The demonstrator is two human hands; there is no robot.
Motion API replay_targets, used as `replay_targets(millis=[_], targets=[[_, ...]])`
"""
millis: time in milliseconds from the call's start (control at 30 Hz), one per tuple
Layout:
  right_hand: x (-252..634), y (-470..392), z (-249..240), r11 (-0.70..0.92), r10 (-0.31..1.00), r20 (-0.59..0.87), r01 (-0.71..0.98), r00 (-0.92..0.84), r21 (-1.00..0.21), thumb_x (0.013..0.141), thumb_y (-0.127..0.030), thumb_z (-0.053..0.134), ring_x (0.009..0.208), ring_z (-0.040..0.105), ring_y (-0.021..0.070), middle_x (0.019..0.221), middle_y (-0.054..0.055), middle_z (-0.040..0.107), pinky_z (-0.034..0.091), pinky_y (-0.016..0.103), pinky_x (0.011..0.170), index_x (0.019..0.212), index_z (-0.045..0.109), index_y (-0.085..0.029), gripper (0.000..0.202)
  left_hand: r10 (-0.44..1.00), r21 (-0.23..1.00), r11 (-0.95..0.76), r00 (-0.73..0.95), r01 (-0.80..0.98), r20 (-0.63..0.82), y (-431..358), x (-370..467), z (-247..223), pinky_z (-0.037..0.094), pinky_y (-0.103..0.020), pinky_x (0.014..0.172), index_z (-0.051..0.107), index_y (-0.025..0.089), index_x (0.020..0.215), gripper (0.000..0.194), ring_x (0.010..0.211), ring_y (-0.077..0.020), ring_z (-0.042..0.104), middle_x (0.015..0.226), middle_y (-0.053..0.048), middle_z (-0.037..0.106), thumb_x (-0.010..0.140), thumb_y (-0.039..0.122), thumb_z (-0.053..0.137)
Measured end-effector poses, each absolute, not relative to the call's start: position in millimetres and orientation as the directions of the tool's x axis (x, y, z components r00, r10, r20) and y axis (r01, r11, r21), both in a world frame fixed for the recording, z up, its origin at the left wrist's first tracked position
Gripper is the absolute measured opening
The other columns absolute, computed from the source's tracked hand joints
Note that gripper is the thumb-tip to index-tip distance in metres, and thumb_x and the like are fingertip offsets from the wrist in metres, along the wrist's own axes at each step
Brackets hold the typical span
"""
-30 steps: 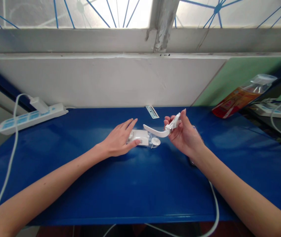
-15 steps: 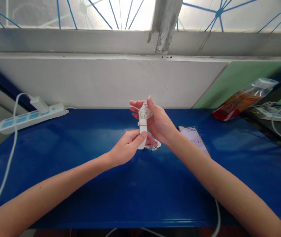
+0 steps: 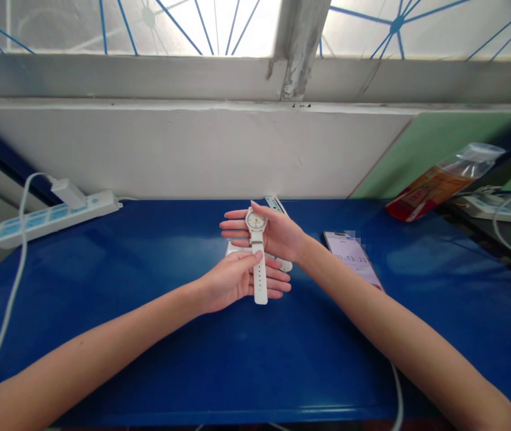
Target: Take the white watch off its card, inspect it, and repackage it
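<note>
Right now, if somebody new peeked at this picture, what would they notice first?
First, the white wristwatch held up over the middle of the blue table: the right hand holds its round face, and the left hand pinches the strap hanging down. To the right lies a lit phone, and at far left a white power strip with a charger plugged in.

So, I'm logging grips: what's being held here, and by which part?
A white wristwatch: right hand at the dial end, left hand on the lower strap.
</note>
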State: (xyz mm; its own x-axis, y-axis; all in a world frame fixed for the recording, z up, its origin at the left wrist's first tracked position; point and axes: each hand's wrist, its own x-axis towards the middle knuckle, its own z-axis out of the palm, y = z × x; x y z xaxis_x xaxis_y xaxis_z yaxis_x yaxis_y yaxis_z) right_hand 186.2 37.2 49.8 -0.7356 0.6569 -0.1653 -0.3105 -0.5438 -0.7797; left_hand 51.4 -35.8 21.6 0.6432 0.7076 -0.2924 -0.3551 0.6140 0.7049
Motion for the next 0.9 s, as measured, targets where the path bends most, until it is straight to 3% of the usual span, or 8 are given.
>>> replay_targets(millis=[267,567,733,900], targets=[[185.7,38.9,50.6,-0.627,0.647,-0.257,-0.309,-0.718,-0.715,0.1,-0.054,0.016,0.098,0.07,0.0262,0.12,0.024,0.066,0.059,0.035,0.072,0.118,0.059,-0.002,0.07,0.685,0.666,0.673,0.613,-0.323,-0.395,-37.0,54.3,26.8,0.052,-0.044,0.09,0.067,0.004,0.093,0.039,0.084,-0.0249,0.073,0.094,-0.02,0.073,0.103,0.026,0.035],[185.1,36.1,53.7,-0.618,0.67,-0.22,-0.369,-0.709,-0.694,0.099,-0.057,0.013,0.1,0.07,0.0254,0.109,0.021,0.071,0.051,0.038,0.092,0.114,0.061,-0.002,0.075,0.691,0.663,0.667,0.615,-0.34,-0.381,-34.2,52.9,24.2,0.053,-0.044,0.088,0.066,0.004,0.094,0.037,0.083,-0.025,0.074,0.096,-0.02,0.072,0.103,0.026,0.037],[186.0,36.8,52.5,-0.622,0.66,-0.212,-0.367,-0.721,-0.691,0.098,-0.058,0.016,0.104,0.068,0.0263,0.113,0.023,0.069,0.052,0.038,0.09,0.118,0.059,-0.002,0.074,0.687,0.669,0.664,0.627,-0.335,-0.368,-35.0,51.5,21.0,0.053,-0.045,0.088,0.066,0.005,0.096,0.033,0.084,-0.0257,0.073,0.095,-0.02,0.073,0.1,0.03,0.045],[185.9,36.3,52.0,-0.629,0.662,-0.228,-0.363,-0.714,-0.687,0.098,-0.057,0.016,0.101,0.069,0.0258,0.114,0.023,0.069,0.053,0.037,0.089,0.12,0.057,-0.001,0.073,0.69,0.678,0.664,0.61,-0.316,-0.391,-35.4,51.9,24.9,0.055,-0.042,0.083,0.065,0.005,0.095,0.035,0.081,-0.0243,0.074,0.092,-0.019,0.073,0.102,0.027,0.04]])
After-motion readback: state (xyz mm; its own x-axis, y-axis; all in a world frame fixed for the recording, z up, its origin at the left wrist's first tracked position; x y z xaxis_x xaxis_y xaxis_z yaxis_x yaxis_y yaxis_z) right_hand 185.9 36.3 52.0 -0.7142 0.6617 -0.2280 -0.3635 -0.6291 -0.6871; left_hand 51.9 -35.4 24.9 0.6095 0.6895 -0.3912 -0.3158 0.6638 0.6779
